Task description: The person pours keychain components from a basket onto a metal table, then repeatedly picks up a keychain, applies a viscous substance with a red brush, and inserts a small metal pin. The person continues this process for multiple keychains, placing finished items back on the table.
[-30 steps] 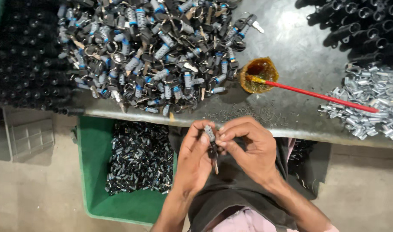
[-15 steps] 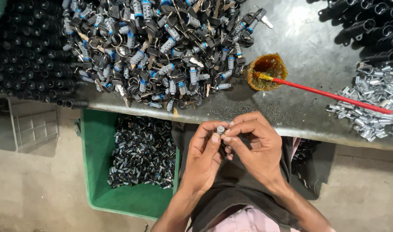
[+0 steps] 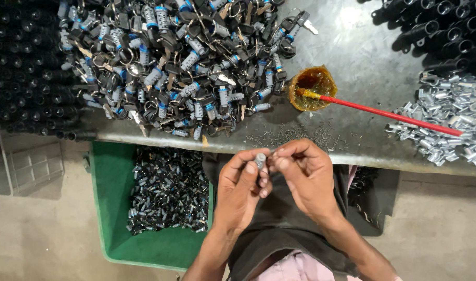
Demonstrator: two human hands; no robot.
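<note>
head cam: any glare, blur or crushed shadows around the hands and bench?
Head view: sharp, no motion blur on the left hand, right hand or the small metal cylinder between them; soft sheen on the grey bench; black tubes at left nearly lost in shadow; edges bend slightly.

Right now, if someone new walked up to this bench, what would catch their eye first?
Probably the big heap of small lock cylinders and keys covering the left of the grey bench. Next, the amber pot of grease with a red stick lying across it, right of the heap. In front, the left hand and right hand pinch one small metal cylinder together above a green bin of dark parts.
</note>
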